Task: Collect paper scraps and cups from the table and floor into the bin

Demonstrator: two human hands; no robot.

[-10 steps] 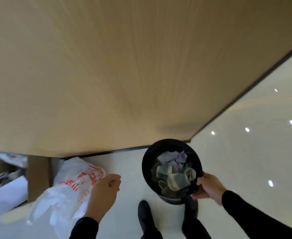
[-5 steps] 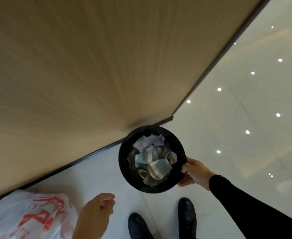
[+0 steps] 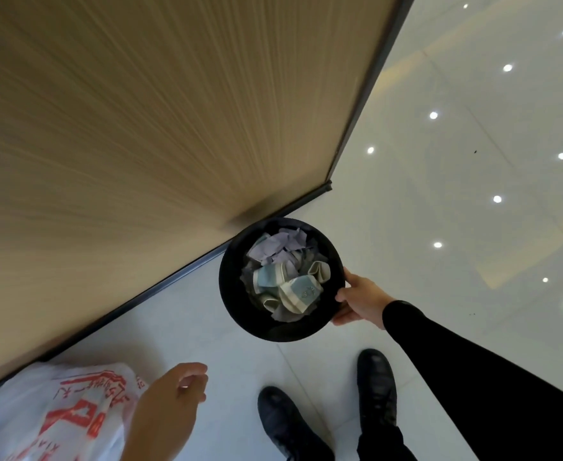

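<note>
The bin (image 3: 231, 294) is round and black, seen from above with its mouth open. It sits directly left of the right grip (image 3: 361, 299), which clasps its rim on that side. It is well apart from the left grip (image 3: 170, 404), up and to the right of it. Whether its base rests on the floor cannot be told.

Inside, several crushed paper cups (image 3: 301, 291), pale blue-green with cream bands, lie flattened on their sides in the half nearer the right grip. Crumpled paper scraps (image 3: 278, 242), pale lilac-grey, are heaped on the side farther from that grip, against the far wall. A few more grey scraps show beneath the cups.
</note>
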